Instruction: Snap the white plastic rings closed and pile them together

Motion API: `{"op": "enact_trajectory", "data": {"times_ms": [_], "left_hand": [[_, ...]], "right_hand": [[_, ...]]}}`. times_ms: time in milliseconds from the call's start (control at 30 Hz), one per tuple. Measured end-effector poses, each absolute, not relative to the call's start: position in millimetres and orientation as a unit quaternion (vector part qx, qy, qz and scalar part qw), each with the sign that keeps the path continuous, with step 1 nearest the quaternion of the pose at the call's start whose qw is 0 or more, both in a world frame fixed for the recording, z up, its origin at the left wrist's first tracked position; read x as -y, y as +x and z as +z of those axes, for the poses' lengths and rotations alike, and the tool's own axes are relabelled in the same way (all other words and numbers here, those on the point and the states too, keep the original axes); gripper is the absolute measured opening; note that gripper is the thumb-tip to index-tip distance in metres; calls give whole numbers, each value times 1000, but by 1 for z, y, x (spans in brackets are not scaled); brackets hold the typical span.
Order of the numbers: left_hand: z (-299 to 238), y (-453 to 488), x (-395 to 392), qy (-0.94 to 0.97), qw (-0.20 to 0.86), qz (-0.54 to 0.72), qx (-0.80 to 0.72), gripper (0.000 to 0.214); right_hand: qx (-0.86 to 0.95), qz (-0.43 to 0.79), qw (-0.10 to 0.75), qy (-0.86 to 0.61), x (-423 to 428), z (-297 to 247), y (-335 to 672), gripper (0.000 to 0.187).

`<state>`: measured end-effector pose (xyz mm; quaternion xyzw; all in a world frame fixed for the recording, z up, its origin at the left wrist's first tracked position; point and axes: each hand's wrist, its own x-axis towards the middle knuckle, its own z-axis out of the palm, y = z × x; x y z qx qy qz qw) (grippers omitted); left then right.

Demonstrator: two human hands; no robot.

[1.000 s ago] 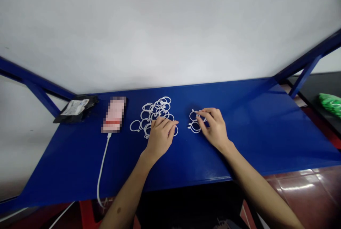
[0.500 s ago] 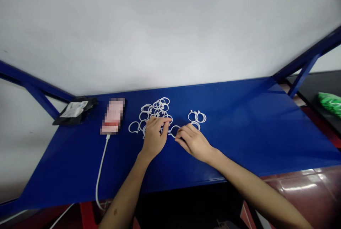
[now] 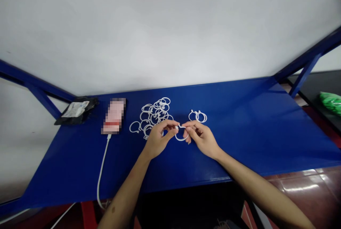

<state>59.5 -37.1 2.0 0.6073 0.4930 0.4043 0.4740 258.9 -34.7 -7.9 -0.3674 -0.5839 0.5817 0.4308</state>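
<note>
Between my two hands is a white plastic ring (image 3: 182, 139), thin, with a small clasp at its top. My left hand (image 3: 160, 137) pinches it at the upper left, thumb against fingertips. From the other side my right hand (image 3: 203, 138) grips its upper right edge with thumb and fingers. Just beyond my left hand lies a loose heap of similar white rings (image 3: 156, 110), partly covered by that hand. A few more rings (image 3: 197, 116) overlap in a small group beyond my right hand.
All of this is on a blue table (image 3: 239, 126) against a white wall. At the left are a phone with a blurred screen (image 3: 114, 115), its white cable (image 3: 101, 172) and a black plastic package (image 3: 76, 110). A green bag (image 3: 331, 103) sits at the far right.
My right hand has come in beside my left, and a single ring is now up between both hands' fingertips. Before, that ring lay by my right fingers.
</note>
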Motion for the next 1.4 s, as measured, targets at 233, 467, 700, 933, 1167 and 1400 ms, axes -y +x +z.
{"op": "enact_trajectory", "data": {"times_ms": [233,467,700,933,1167,1400], "left_hand": [[1,63,38,614,488,410,-466,16],[3,70,42,671,393,395,-488,6],[0,63,35,728,219,412,-502,14],[-3,39,27,694,-11,266,-669,26],[-7,39,29,683,18,204,-701,19],[-4,40,28,660,27,258,-705,21]], "right_hand": [[664,519,405,-354,38,-16,262,15],[783,369,408,-289,34,-19,273,9],[801,247,418,-350,28,-15,273,13],[761,106,392,-506,3,-23,297,20],[746,33,325,-580,5,-18,295,27],[773,36,350,-529,14,-16,286,23]]}}
